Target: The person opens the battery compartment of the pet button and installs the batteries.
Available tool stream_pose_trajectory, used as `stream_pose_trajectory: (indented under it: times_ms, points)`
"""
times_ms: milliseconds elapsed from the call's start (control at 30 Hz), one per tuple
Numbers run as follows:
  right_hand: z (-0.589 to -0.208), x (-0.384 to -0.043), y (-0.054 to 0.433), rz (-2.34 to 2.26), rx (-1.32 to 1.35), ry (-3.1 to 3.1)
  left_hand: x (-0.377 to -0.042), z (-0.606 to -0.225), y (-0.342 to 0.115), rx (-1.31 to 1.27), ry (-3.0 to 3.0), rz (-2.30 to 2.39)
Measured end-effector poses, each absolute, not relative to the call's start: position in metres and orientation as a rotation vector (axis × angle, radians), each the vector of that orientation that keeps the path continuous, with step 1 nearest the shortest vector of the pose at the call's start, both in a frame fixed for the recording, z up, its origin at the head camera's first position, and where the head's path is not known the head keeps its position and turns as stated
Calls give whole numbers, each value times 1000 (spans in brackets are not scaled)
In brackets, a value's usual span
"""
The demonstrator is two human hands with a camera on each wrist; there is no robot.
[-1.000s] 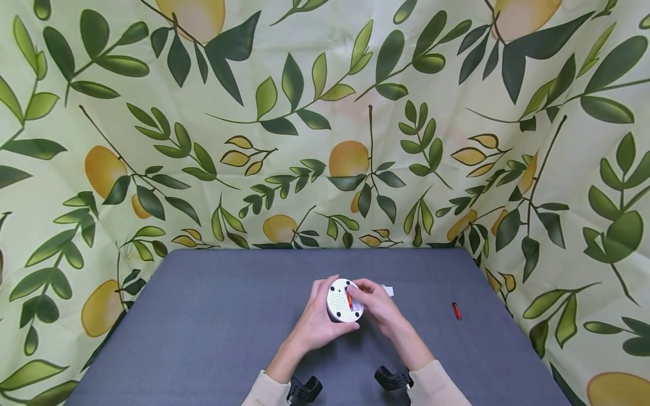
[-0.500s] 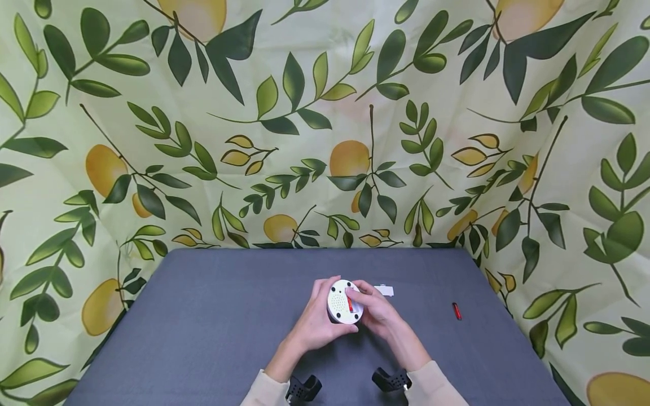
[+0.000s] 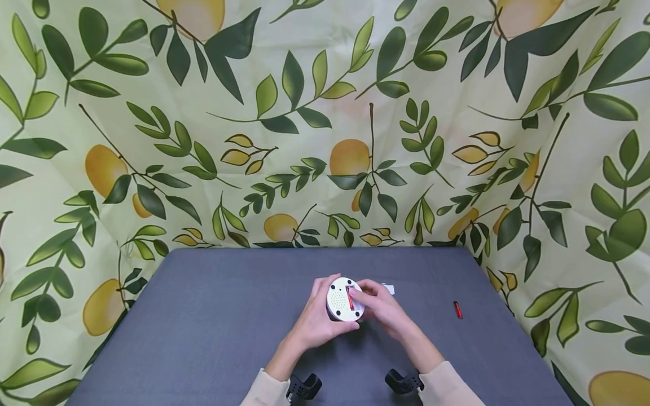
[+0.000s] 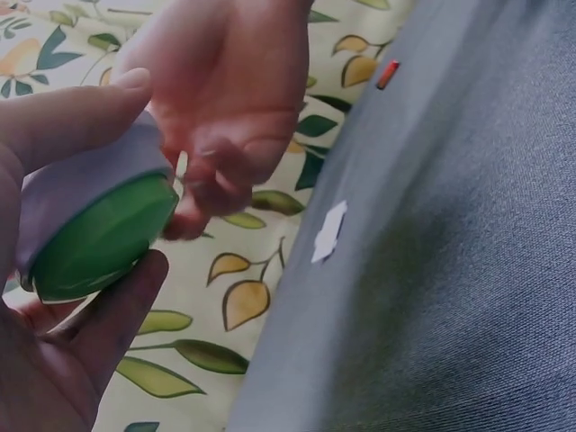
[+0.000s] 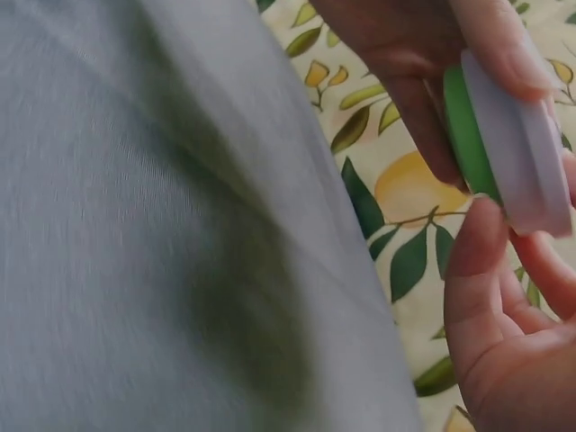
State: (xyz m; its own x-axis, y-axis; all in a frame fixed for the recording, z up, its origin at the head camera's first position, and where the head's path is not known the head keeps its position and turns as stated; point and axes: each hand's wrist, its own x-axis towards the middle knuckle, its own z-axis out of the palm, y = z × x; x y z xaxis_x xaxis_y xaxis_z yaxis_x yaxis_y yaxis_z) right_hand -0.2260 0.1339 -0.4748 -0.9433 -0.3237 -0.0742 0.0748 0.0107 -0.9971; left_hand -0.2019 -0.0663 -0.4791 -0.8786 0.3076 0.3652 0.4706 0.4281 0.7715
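Observation:
My left hand (image 3: 317, 317) grips a round white buzzer-like device (image 3: 337, 302) by its sides, underside turned up. Small holes, dark feet and an uncovered battery compartment show on that underside. A red battery (image 3: 351, 303) lies in the compartment, and the thumb of my right hand (image 3: 384, 310) bends onto its upper part, hiding some of it. In the right wrist view, the right fingers (image 5: 477, 243) touch the lower rim; the thumb's contact is hidden there. The device's green domed face (image 4: 108, 236) shows in the left wrist view.
A small white piece (image 3: 389, 288), perhaps the compartment cover, lies just behind my right hand, partly hidden. Farther right on the grey tabletop (image 3: 213, 327) is a second red battery (image 3: 458, 310). Patterned cloth (image 3: 304, 186) rises behind the table and along its sides.
My right wrist has swung slightly to the right, and the hand now covers more of the white piece. The thumb stays at the battery; the left hand and device have barely moved.

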Motion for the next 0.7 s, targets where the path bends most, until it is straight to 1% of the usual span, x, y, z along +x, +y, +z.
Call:
stream_pose_trajectory:
  times_ms: [200,467,700]
  points:
    - [-466,-224,155,-1838,-366,2189,-203,-479,-69,-661,-2500,-1455]
    - [-461,-214,181,-1633,-423,2397,-205,-479,-70,-642,-2506,-1438]
    - [-465,-208,203,-1423,-452,2578,-204,-479,-69,-639,-2499,-1431]
